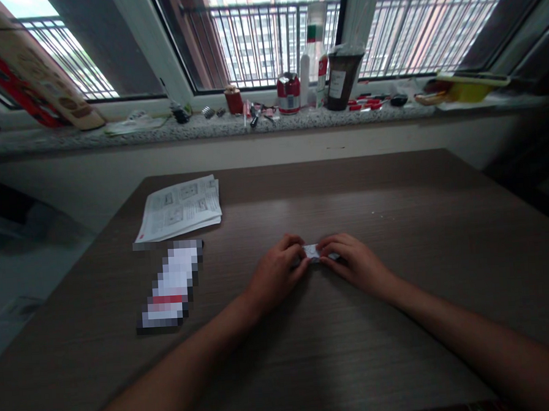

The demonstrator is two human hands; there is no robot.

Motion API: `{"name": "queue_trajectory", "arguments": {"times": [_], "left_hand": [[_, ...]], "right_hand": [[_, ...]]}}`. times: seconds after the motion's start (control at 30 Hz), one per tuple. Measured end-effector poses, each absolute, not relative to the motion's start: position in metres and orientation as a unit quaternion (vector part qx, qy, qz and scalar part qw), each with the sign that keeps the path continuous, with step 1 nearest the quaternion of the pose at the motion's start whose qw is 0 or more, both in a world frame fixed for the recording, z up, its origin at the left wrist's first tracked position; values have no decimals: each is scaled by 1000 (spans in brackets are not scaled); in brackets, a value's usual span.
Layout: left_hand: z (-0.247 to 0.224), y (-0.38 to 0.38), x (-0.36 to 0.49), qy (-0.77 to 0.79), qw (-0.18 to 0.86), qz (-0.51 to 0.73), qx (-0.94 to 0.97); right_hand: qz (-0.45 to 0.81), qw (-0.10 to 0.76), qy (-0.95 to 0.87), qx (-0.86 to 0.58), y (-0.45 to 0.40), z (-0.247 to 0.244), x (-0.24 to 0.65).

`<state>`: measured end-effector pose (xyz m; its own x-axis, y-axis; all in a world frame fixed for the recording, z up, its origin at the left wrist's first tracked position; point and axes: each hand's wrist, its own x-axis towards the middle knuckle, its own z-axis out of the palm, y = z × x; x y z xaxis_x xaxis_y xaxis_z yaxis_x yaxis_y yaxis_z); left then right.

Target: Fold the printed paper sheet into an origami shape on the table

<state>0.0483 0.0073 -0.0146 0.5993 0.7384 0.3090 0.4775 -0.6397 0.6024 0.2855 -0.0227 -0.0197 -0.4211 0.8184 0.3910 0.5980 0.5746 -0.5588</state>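
A small, pale piece of what looks like folded paper (311,251) lies on the brown table, between my two hands. My left hand (278,270) grips its left end, with the fingers curled and pressed together. The right end is pinched by my right hand (353,259), whose fingers partly cover it. Only the middle of the piece shows between the fingertips. Both forearms reach in from the bottom of the view.
Printed sheets (182,207) lie at the back left of the table (401,346), with a blurred-out, phone-like object (172,287) nearer. Behind, the stone sill (151,135) bears a red can (289,94), a dark cup (341,79), a bottle and a yellow container (475,89).
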Motion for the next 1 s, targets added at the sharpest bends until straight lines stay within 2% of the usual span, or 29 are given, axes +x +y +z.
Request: {"name": "queue_trajectory", "arguments": {"times": [0.37,0.6,0.73,1.0], "left_hand": [[-16,8,52,353,227,296,858],[-17,7,50,355,151,252,887],[-15,5,42,292,103,208,928],[-11,2,34,230,68,179,954]], "right_hand": [[137,320,-834,-428,-26,-18,284],[85,271,-870,-404,-26,-20,287],[65,259,-877,-399,-26,-22,289],[32,236,-892,-384,-29,-23,293]]}}
